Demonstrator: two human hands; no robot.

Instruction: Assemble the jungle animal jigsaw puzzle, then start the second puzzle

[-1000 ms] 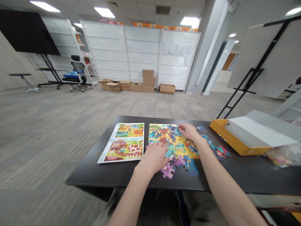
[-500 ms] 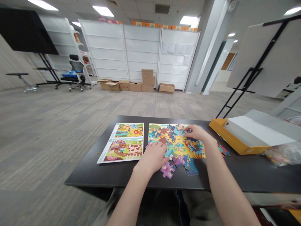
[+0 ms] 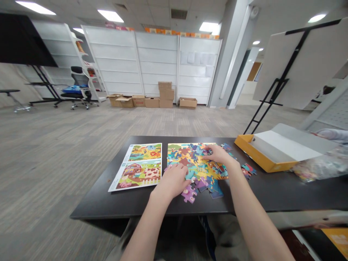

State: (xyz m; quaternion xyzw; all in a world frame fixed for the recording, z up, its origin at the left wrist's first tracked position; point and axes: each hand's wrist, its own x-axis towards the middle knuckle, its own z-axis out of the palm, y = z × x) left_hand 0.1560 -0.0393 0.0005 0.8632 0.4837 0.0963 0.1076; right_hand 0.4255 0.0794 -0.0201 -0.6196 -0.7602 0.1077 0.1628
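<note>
Colourful jigsaw puzzle pieces (image 3: 202, 168) lie heaped over a printed puzzle board (image 3: 174, 146) on the dark table. My left hand (image 3: 175, 179) rests palm down at the lower left of the heap, its fingers loosely spread over the pieces. Toward the upper right of the board, my right hand (image 3: 217, 154) pinches a small dark puzzle piece (image 3: 208, 152) between thumb and fingers, partly hidden by them. A purple puzzle piece (image 3: 189, 194) sits just below my left hand. Left of the board lies a picture sheet (image 3: 141, 168) with a safari scene and a farm scene.
An open yellow box (image 3: 268, 156) with a white inside stands on the right of the table (image 3: 108, 203). Beside it is a clear plastic bag (image 3: 320, 165). A few red and blue pieces (image 3: 248, 169) lie right of my right forearm. Cardboard boxes (image 3: 165, 95) line the far shelves.
The view has turned slightly right, so everything sits further left in the picture. Both hands keep nearly the same places over the puzzle; my right fingers have shifted a little.
</note>
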